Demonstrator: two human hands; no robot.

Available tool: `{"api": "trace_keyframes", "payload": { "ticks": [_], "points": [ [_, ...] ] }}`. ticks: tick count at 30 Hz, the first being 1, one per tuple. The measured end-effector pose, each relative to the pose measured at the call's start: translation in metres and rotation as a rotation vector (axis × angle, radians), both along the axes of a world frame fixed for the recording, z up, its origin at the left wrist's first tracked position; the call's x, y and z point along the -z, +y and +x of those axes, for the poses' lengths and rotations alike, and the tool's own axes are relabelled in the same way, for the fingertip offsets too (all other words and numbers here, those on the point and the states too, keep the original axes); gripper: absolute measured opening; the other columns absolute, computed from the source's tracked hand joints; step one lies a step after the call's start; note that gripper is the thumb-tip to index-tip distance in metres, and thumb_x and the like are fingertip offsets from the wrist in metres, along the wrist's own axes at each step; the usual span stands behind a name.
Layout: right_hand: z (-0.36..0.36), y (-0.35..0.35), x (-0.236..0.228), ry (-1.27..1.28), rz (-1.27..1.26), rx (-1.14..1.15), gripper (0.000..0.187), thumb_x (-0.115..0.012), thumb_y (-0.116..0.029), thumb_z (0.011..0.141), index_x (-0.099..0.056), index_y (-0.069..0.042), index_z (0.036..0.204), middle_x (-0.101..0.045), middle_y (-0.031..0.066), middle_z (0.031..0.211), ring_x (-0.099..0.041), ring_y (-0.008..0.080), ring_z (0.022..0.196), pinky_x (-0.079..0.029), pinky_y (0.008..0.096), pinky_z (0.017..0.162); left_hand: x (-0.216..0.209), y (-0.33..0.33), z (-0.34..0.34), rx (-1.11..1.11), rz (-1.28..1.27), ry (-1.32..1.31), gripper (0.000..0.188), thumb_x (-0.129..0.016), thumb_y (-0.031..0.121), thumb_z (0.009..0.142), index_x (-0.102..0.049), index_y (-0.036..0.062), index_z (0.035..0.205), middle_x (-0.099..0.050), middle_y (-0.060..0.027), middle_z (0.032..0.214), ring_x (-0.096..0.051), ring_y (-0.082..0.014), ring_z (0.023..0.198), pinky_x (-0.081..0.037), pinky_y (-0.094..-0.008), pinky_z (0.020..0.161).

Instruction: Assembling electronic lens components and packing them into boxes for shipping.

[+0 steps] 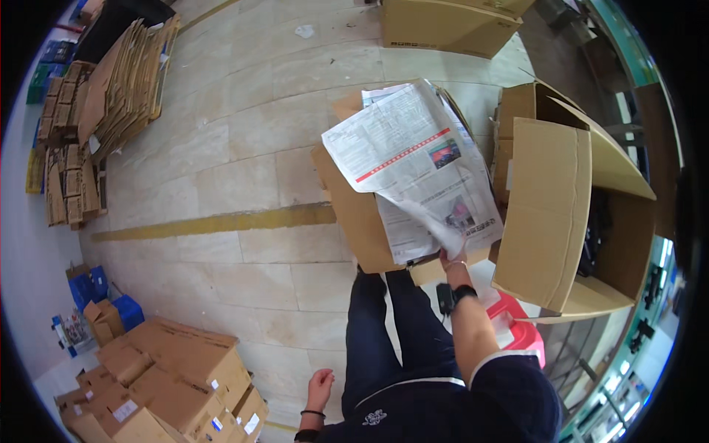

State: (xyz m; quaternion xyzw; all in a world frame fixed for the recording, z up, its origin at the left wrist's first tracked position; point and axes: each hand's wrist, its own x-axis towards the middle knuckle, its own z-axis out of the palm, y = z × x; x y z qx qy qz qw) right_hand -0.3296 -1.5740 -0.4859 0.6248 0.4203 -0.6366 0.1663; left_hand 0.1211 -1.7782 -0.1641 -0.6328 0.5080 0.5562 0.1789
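Sheets of newspaper (402, 136) lie in a layered pile over the top of an open cardboard box (358, 214) in front of my legs. My right hand (452, 257) is at the near edge of the pile, its fingers closed on a newspaper sheet that is lifted and folded over toward the far left. Part of those fingers is hidden by the paper. What lies in the box under the newspaper is covered. Down beside my left thigh hangs my left hand (320, 387), its fingers curled in, with nothing seen in them and touching nothing.
A large open carton (543, 214) stands close on the right, dark items inside, above a red plastic stool (526, 336). Another carton (450, 29) is at the far side. Flattened cardboard (122, 88) leans far left; stacked boxes (181, 369) fill the near left.
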Motion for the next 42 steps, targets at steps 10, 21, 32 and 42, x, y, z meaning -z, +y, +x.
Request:
{"api": "trace_keyframes", "payload": {
  "ticks": [10, 21, 32, 42],
  "points": [
    [-0.12, -0.177, -0.162, 0.815, 1.009, -2.333, 0.105, -0.084, -0.034, 0.058, -0.024, -0.039, 0.144, -0.011, 0.0184, 0.152, -0.012, 0.0489, 0.137, -0.027, 0.056, 0.107, 0.032, -0.081, -0.062, -0.055, 0.128, -0.022, 0.019, -0.058, 0.015, 0.09, -0.061, 0.0071, 0.107, -0.064, -0.0032, 0.089, -0.061, -0.0128, 0.083, -0.048, -0.0261, 0.07],
    [-0.194, -0.16, 0.109, 0.014, 1.131, -2.459, 0.1, -0.069, -0.025, 0.075, -0.001, -0.046, 0.146, 0.003, 0.0105, 0.157, -0.006, 0.0463, 0.141, -0.022, 0.0644, 0.106, 0.109, -0.056, 0.021, -0.242, 0.143, -0.283, 0.02, -0.059, 0.014, 0.089, -0.06, 0.0046, 0.106, -0.065, -0.0056, 0.088, -0.063, -0.0142, 0.081, -0.05, -0.0276, 0.068],
    [-0.051, -0.163, -0.089, -0.137, 0.603, -2.556, 0.071, -0.067, -0.028, 0.08, -0.032, -0.04, 0.14, -0.023, 0.0169, 0.149, -0.023, 0.0477, 0.135, -0.032, 0.0671, 0.097, 0.073, -0.007, 0.008, -0.281, 0.1, -0.056, 0.019, -0.057, 0.016, 0.091, -0.06, 0.0069, 0.108, -0.064, -0.004, 0.091, -0.061, -0.0144, 0.086, -0.049, -0.0284, 0.074],
    [-0.023, -0.121, -0.096, 0.659, 1.031, -2.544, 0.055, -0.065, -0.021, 0.078, -0.049, -0.02, 0.13, -0.036, 0.0132, 0.143, -0.032, 0.0374, 0.132, -0.032, 0.052, 0.104, 0.033, 0.174, 0.075, -0.657, 0.032, 0.021, 0.018, -0.061, 0.017, 0.09, -0.06, 0.0076, 0.105, -0.063, -0.0025, 0.082, -0.061, -0.0122, 0.073, -0.05, -0.0255, 0.065]
  ]
}}
